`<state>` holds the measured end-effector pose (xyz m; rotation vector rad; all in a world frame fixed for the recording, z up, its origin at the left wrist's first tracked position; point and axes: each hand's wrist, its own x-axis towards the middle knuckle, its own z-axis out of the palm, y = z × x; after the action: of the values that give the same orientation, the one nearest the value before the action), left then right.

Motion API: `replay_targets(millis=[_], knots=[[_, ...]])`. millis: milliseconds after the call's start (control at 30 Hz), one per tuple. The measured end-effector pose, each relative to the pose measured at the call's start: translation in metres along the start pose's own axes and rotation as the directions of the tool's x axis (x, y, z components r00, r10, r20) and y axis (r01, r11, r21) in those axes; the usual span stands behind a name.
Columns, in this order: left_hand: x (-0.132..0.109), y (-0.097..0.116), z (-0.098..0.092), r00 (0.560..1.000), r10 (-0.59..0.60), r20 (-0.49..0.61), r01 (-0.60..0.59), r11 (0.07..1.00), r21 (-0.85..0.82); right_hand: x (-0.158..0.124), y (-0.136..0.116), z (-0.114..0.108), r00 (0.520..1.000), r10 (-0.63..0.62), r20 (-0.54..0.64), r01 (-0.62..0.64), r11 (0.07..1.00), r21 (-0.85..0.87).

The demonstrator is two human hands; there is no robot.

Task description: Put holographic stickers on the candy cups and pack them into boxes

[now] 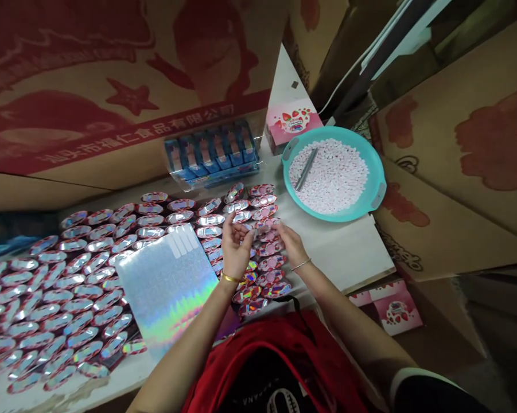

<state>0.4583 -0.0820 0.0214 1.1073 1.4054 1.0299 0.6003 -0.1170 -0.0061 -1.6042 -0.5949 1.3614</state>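
My left hand (236, 248) and my right hand (291, 245) face each other over rows of small oval packs. The thumb and fingers of each are pinched together. A small pale strip (261, 230) shows between the fingertips, too small to make out well. Below them, a column of oval packs (270, 263) has pink round middles. Left of these, many oval packs (71, 281) have shiny silver tops and red edges. A silvery rainbow-sheen sheet (163, 281) lies across the packs beside my left forearm, with several pale oblong patches near its far edge.
A turquoise basin (378, 166) of small pale pink-white pieces (339, 178) stands right, a metal tube (306, 170) on top. Behind are a strawberry-printed box (290, 123) and a clear-wrapped blue pack (213, 152). Big cartons (133, 137) wall the back and right. A pink box (398, 312) sits lower right.
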Motion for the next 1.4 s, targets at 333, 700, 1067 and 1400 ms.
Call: replay_targets(millis=[333,700,1067,1400], knots=[[0.015,-0.008,0.019,1.0,0.002,0.002,-0.002,1.0,-0.03,0.029,-0.004,-0.002,0.99,0.059,-0.13,-0.051,0.996,0.067],[0.036,-0.027,0.029,0.995,0.089,-0.037,-0.072,0.943,0.325,0.054,0.002,-0.002,0.933,-0.341,-0.112,0.276,0.881,-0.385],[0.055,-0.045,0.042,0.997,0.076,-0.004,-0.053,0.727,0.685,0.081,0.012,-0.006,0.872,-0.481,0.088,0.363,0.515,-0.777],[0.052,-0.025,0.022,0.948,0.317,0.04,-0.281,0.77,0.572,0.064,0.002,0.006,0.849,-0.528,0.012,0.414,0.651,-0.636]])
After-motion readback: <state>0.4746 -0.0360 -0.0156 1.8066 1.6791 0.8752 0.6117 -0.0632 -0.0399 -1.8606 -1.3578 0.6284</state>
